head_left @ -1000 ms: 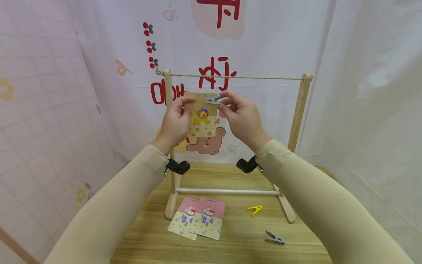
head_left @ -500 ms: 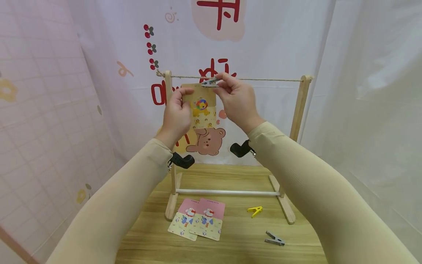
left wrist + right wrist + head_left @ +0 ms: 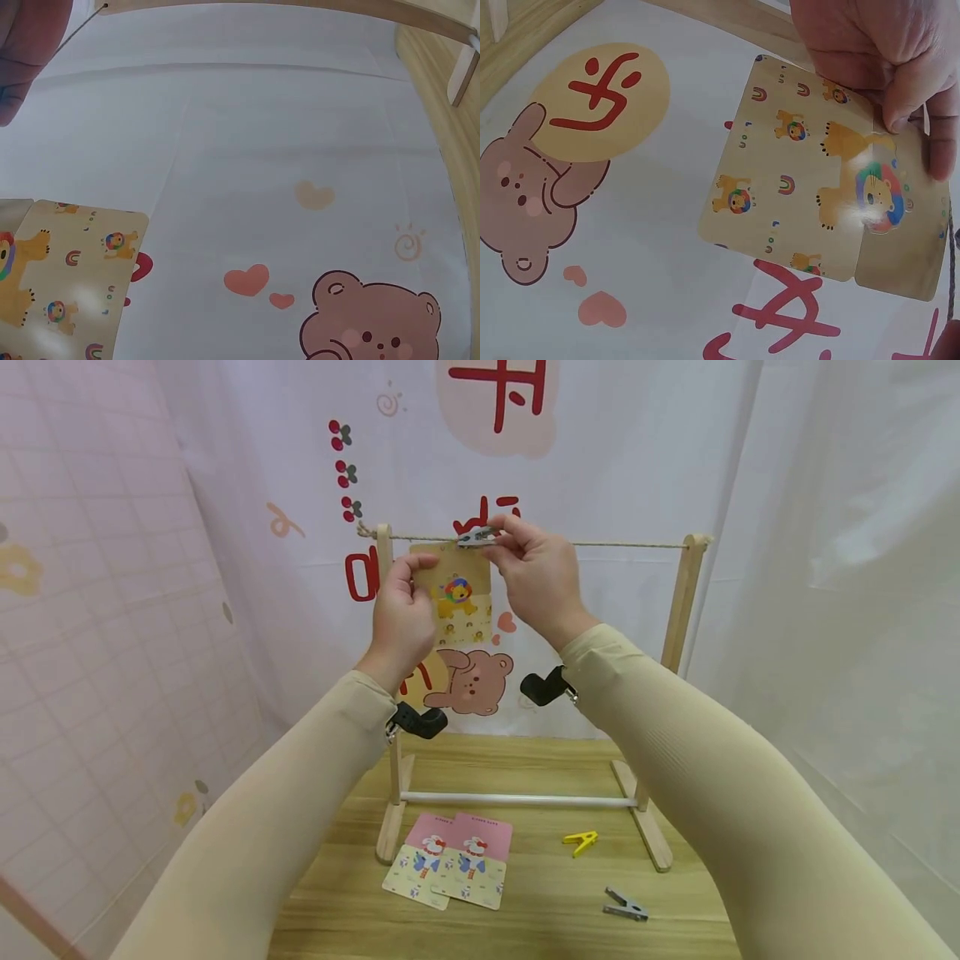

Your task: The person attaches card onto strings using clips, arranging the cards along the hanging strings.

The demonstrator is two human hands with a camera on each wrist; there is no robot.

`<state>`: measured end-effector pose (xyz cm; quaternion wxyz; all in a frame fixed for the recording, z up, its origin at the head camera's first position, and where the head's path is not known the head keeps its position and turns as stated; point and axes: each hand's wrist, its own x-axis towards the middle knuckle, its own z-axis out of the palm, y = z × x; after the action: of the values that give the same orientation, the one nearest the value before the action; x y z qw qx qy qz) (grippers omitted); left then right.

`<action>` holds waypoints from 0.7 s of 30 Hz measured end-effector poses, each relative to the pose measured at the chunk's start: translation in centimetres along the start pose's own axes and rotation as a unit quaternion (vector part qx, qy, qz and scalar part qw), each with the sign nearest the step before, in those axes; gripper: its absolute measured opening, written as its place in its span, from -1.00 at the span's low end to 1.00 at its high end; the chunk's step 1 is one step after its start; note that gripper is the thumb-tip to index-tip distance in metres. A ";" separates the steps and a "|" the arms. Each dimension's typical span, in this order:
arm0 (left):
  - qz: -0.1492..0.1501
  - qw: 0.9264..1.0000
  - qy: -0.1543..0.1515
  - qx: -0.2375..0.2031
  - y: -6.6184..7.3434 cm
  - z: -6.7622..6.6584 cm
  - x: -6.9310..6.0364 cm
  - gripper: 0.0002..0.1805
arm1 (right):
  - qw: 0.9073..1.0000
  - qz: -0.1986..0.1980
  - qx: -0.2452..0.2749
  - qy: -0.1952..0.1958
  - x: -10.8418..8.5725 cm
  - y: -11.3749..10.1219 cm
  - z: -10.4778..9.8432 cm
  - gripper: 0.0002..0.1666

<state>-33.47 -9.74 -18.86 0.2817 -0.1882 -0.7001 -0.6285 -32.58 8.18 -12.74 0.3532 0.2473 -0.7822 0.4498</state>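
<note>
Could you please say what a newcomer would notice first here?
Probably the lion card, pinched by the left grip near the rope, with a gray clothespin in the right grip at the card's top edge. Next, the overlapping rabbit cards on the table, with a yellow clothespin to their right.

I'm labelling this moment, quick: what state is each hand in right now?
Left hand: pinching the tan-and-yellow rectangular lion-print card at its edge.
Right hand: pinching the slim grey clothespin.
</note>
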 end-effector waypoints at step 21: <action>0.007 1.000 0.009 -0.005 0.3 0.3 0.6 -0.64 | 0.992 -0.050 -0.113 -0.007 1.5 -1.3 0.2 -0.73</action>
<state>-33.79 -9.47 -18.31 0.2915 -0.1885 -0.6932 -0.6317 -32.72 7.27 -10.95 0.3953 0.2484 -0.8169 0.3387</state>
